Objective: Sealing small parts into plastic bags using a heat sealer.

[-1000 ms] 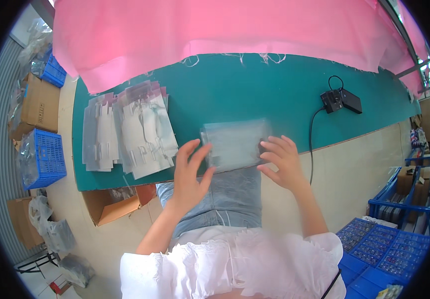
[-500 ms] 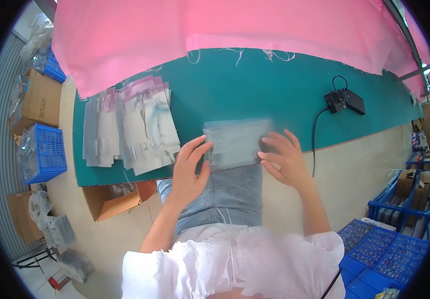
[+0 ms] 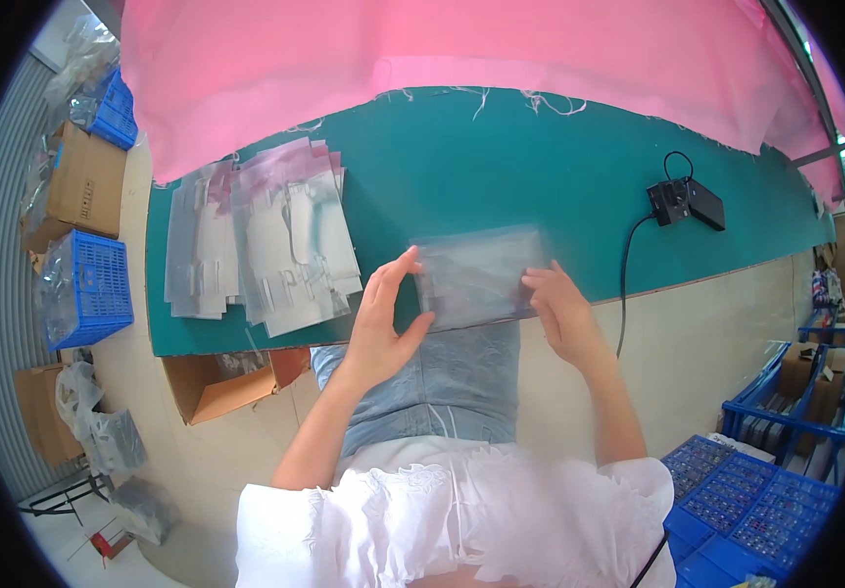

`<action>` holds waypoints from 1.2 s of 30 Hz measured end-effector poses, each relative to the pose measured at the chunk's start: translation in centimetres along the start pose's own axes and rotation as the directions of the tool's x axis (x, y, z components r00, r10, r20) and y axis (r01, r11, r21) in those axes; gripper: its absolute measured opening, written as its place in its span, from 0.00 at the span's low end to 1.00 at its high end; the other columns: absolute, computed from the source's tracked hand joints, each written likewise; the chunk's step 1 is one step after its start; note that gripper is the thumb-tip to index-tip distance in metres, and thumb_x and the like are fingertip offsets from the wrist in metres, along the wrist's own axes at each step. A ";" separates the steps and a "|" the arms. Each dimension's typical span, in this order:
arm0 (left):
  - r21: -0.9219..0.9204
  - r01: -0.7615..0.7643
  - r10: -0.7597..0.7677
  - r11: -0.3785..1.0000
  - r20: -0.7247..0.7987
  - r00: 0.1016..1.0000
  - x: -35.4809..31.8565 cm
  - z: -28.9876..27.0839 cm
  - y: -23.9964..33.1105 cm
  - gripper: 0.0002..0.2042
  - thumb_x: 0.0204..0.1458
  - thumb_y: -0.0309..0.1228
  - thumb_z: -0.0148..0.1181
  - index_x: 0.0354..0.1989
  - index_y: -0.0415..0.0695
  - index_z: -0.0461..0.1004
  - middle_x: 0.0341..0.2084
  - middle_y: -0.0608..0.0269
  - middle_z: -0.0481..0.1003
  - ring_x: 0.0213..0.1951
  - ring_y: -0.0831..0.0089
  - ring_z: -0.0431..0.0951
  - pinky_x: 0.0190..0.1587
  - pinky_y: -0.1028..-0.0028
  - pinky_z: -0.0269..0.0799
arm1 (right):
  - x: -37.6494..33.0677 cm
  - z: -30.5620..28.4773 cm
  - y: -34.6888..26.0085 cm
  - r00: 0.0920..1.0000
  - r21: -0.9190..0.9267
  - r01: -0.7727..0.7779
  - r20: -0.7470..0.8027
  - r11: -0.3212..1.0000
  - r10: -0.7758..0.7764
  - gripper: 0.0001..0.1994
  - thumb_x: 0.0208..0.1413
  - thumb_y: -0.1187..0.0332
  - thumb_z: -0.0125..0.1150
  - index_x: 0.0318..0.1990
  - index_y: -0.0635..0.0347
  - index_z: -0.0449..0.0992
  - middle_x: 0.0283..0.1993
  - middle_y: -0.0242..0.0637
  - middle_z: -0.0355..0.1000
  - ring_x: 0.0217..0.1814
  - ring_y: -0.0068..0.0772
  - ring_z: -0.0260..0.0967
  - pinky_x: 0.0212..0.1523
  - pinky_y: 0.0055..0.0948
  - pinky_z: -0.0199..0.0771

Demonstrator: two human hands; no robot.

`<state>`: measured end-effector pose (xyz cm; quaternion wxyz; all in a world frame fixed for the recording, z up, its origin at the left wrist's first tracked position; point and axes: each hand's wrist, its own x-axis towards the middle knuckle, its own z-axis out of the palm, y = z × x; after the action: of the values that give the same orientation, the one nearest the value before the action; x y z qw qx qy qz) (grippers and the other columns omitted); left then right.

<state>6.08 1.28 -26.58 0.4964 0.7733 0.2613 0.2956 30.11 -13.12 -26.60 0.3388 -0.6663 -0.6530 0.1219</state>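
Observation:
A flat stack of clear plastic bags (image 3: 481, 279) lies over the near edge of the green table, slightly blurred. My left hand (image 3: 383, 321) holds its left side, fingertips at the upper part of the edge and the thumb by the lower corner. At the opposite side, my right hand (image 3: 564, 316) has its bent fingers closed on the right edge; its thumb is partly hidden. To the left lies a large pile of clear bags with white inserts and pinkish tops (image 3: 295, 240), beside a smaller similar pile (image 3: 204, 245).
Pink cloth (image 3: 461, 44) with frayed threads covers the far part of the green table (image 3: 579, 167). A black device with a cable (image 3: 672, 203) rests at right. Below the table's left end stands an open cardboard box (image 3: 236, 392). Blue crates (image 3: 101, 289) and blue compartment trays (image 3: 746, 500) flank me.
My right fingers have drawn in against the right edge of the bag stack, from a more spread pose. The stack and my left hand appear slightly further right.

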 end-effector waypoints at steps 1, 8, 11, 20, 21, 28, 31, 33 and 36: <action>0.000 -0.001 0.001 1.000 -0.001 1.000 0.1 0.0 0.0 0.35 0.43 0.18 0.59 0.65 0.43 0.58 0.53 0.56 0.67 0.59 0.61 0.65 0.63 0.64 0.57 | 0.0 0.0 0.0 1.000 -0.001 0.001 0.000 1.000 -0.001 0.06 0.54 0.78 0.58 0.40 0.61 0.73 0.49 0.42 0.73 0.56 0.45 0.69 0.64 0.53 0.60; 0.313 -0.058 0.023 0.948 0.113 0.993 0.2 -0.8 0.5 0.27 0.43 0.19 0.58 0.56 0.44 0.69 0.50 0.54 0.66 0.57 0.55 0.65 0.59 0.62 0.62 | 0.2 -0.5 -0.5 0.993 -0.191 0.108 0.065 0.976 -0.097 0.05 0.50 0.74 0.64 0.28 0.57 0.72 0.50 0.37 0.74 0.58 0.41 0.69 0.64 0.56 0.58; 0.303 -0.029 -0.008 0.953 0.118 0.993 0.0 -0.9 0.8 0.23 0.44 0.21 0.58 0.53 0.43 0.71 0.50 0.54 0.66 0.57 0.54 0.66 0.58 0.62 0.63 | 0.2 -0.9 -0.7 0.992 -0.200 0.103 0.089 0.974 -0.087 0.06 0.49 0.71 0.65 0.26 0.56 0.72 0.50 0.36 0.74 0.59 0.41 0.68 0.66 0.57 0.54; 0.494 0.018 -0.010 0.869 -0.018 1.000 -0.2 1.2 1.6 0.12 0.47 0.23 0.61 0.42 0.38 0.75 0.52 0.53 0.67 0.60 0.54 0.64 0.58 0.61 0.65 | -0.3 -0.7 -1.1 0.993 -0.263 0.112 0.076 0.958 -0.095 0.08 0.49 0.65 0.66 0.26 0.56 0.74 0.51 0.36 0.74 0.61 0.46 0.66 0.67 0.59 0.48; 0.542 0.018 -0.001 0.840 -0.031 1.000 -0.2 1.5 1.7 0.11 0.46 0.22 0.61 0.40 0.36 0.75 0.53 0.53 0.67 0.61 0.54 0.63 0.59 0.62 0.65 | -0.5 -0.5 -0.8 0.995 -0.263 0.097 0.043 0.960 -0.089 0.07 0.49 0.65 0.66 0.27 0.56 0.75 0.50 0.35 0.75 0.61 0.46 0.67 0.68 0.59 0.48; 0.742 -0.238 0.004 0.627 0.302 0.953 1.5 0.9 2.0 0.15 0.46 0.23 0.60 0.44 0.36 0.73 0.52 0.56 0.69 0.56 0.61 0.67 0.60 0.65 0.62 | 1.5 -0.3 -0.9 0.988 -0.206 -0.150 -0.070 0.967 0.138 0.11 0.47 0.63 0.69 0.38 0.52 0.79 0.42 0.32 0.77 0.51 0.43 0.73 0.62 0.48 0.58; 0.646 -0.248 -0.043 0.722 0.400 0.916 3.3 -0.6 3.1 0.17 0.47 0.28 0.62 0.46 0.37 0.73 0.51 0.59 0.70 0.50 0.63 0.70 0.56 0.66 0.63 | 3.3 -1.5 -1.9 0.980 -0.366 -0.094 0.130 0.926 0.151 0.20 0.45 0.61 0.70 0.48 0.49 0.76 0.46 0.34 0.75 0.43 0.42 0.72 0.54 0.43 0.65; 0.665 -0.274 0.040 0.695 0.345 0.938 3.8 -0.2 3.4 0.21 0.47 0.35 0.64 0.49 0.39 0.72 0.52 0.61 0.70 0.48 0.66 0.71 0.52 0.68 0.63 | 4.0 -1.7 -1.9 0.986 -0.427 -0.058 0.118 0.902 0.119 0.29 0.44 0.57 0.70 0.57 0.46 0.71 0.54 0.35 0.69 0.37 0.43 0.70 0.47 0.41 0.68; 0.740 -0.320 -0.054 0.592 0.432 0.900 3.8 0.9 3.4 0.32 0.42 0.45 0.67 0.53 0.37 0.69 0.54 0.61 0.69 0.46 0.68 0.71 0.48 0.70 0.64 | 3.9 -1.6 -1.6 0.962 -0.445 -0.065 0.209 0.893 0.175 0.36 0.43 0.51 0.70 0.62 0.47 0.65 0.62 0.35 0.60 0.38 0.44 0.68 0.43 0.39 0.70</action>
<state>9.70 2.14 -22.96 0.1182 0.9736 0.1947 0.0160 30.31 -10.01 -23.37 0.0909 -0.7441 -0.6575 0.0752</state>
